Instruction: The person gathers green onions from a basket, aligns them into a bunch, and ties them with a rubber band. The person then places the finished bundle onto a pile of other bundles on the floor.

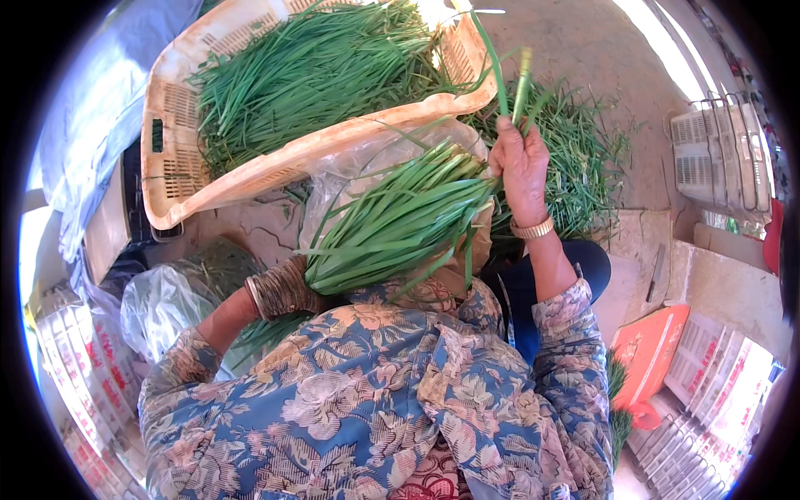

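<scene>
A thick bundle of green leaves that look like garlic chives (394, 225) lies across the front of my body, pale stem ends toward the upper right. My left hand reaches under its leafy end and supports it; the fingers are hidden by the leaves. A stack of brown bands (284, 290) and a bangle circle that wrist. Beside the stem ends, my right hand (517, 159) pinches a few loose stalks (522, 87) that point away from me. A gold-coloured band (532, 229) sits on the right wrist.
A stained plastic crate (300, 147) ahead holds more long green leaves (325, 75). Loose leaves (569, 150) are heaped on the floor past my right hand. Clear plastic bags (162, 306) lie at left. A knife (655, 273), an orange-red box (650, 353) and stacked crates (719, 159) are at right.
</scene>
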`<state>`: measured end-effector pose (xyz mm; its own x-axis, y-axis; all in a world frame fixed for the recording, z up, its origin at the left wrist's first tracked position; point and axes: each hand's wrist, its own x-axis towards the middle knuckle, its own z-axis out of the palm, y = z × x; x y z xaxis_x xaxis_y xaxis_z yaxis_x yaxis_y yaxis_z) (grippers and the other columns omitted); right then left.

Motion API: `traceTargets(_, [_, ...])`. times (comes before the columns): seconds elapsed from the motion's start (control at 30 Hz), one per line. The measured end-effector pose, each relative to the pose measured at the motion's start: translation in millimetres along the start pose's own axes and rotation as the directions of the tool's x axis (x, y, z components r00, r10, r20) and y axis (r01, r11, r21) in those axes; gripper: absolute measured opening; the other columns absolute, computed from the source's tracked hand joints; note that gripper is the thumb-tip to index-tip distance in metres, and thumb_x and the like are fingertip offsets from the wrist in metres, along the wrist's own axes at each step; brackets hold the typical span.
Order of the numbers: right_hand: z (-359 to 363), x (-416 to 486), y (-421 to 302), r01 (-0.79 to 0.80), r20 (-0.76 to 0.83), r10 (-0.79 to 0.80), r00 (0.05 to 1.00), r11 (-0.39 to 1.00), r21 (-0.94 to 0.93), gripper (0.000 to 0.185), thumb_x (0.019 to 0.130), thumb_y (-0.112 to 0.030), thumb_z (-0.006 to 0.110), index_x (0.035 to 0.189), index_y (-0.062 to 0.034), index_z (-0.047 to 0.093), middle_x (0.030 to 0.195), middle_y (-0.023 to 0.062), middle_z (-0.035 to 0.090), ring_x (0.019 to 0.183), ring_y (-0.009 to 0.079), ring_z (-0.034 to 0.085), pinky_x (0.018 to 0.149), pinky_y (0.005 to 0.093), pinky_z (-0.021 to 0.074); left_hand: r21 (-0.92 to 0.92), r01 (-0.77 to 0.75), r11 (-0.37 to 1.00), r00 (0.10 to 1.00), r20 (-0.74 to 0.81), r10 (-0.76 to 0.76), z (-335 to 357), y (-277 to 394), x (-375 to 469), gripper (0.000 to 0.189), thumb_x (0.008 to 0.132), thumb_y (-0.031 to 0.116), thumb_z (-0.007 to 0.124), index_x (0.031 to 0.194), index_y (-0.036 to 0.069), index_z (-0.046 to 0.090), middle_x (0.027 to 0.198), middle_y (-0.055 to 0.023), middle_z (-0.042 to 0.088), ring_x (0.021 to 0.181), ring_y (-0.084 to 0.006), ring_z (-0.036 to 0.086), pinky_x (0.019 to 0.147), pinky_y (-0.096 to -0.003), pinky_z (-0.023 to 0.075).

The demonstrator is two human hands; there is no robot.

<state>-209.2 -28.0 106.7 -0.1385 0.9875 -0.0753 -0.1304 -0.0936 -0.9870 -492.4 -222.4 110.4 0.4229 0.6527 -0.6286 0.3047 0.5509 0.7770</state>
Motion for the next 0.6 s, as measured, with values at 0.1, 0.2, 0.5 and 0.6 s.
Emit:
traceTargets(0.1, [-33,23,1,-0.039,-0.202,0.058,0.978,0.994,0.099,0.021,0.088,-0.025,0.056,0.079,-0.0094,0.045,0.055,-0.0057,0.035,0.04,0.0031,0.03,0.035,0.0206,0.0209,0.038,0.018,0.999,1.0,0.005,-0.018,-1,3,-2,0.051,0.067,0.01,0.077,0.114,0.006,0.057,0.113,-0.0052,0.061,0.102,-0.0115,0.054,0.091,-0.0298,0.0424])
traceTargets(0.2, [-99,42,12,-0.011,-0.159,-0.124,0.979,0.755,-0.656,0.026,0.087,-0.027,0.057,0.096,-0.0038,0.05,0.064,0.0019,0.052,0.05,0.0111,0.047,0.043,0.0239,0.0374,-0.053,-0.01,0.999,1.0,0.013,0.01,0,-10,0,0.051,0.068,0.01,0.076,0.115,0.006,0.056,0.113,-0.0052,0.06,0.102,-0.0115,0.054,0.091,-0.0301,0.0424])
traceTargets(0.5, [-39,-58,-27,-0.207,0.052,0.244,0.968,0.902,-0.38,0.028,0.083,-0.025,0.062,0.09,0.0024,0.06,0.068,0.0056,0.06,0.06,0.007,0.054,0.053,0.0217,0.045,0.008,0.002,1.0,1.0,-0.031,-0.002,8,-12,-3,0.049,0.072,0.011,0.073,0.117,0.007,0.055,0.115,-0.0056,0.059,0.105,-0.0121,0.053,0.094,-0.0301,0.0398])
traceTargets(0.6, [-12,-75,-20,-0.325,0.138,0.413,0.9,0.848,-0.419,0.022,0.085,-0.02,0.059,0.088,0.001,0.061,0.064,0.0021,0.059,0.053,0.0042,0.051,0.05,0.0177,0.0422,0.042,-0.022,0.999,1.0,-0.008,0.022,9,-1,1,0.048,0.073,0.012,0.073,0.117,0.007,0.054,0.117,-0.0058,0.058,0.106,-0.0126,0.052,0.095,-0.0302,0.0392])
